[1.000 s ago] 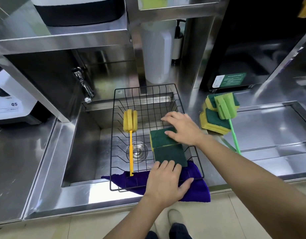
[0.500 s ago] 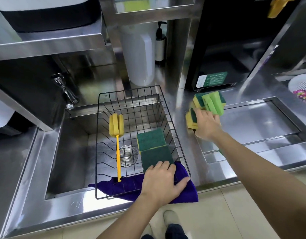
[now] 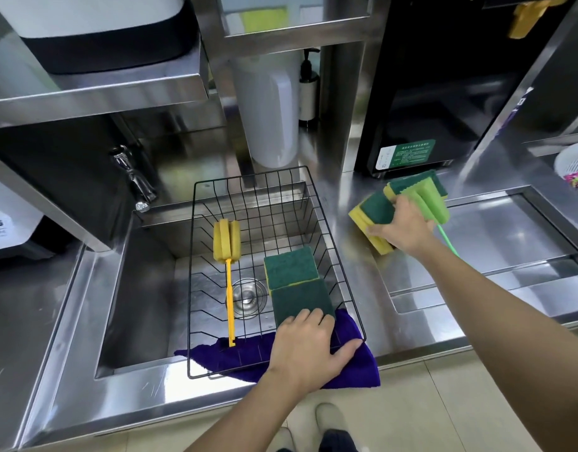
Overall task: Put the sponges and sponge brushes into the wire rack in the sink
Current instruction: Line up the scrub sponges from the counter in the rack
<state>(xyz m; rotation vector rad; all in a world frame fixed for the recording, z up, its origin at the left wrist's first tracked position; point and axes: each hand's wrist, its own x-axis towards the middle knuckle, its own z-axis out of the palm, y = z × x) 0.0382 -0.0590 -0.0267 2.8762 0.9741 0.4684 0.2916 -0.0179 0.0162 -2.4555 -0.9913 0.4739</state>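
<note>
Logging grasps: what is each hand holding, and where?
Right hand grips a green-and-yellow sponge on the counter at its near edge. Left hand lies flat on the black wire rack's front corner, holding nothing.

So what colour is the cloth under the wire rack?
Purple. The cloth shows best in the head view, under the near end of the rack.

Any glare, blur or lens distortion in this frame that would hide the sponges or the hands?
Head view: wide-angle bending bows the shelf edges and counter; overhead light glares off the steel sink rim; the sponges in the wire rack, the left hand and the right hand are sharp; the green sponge brush is slightly soft.
</note>
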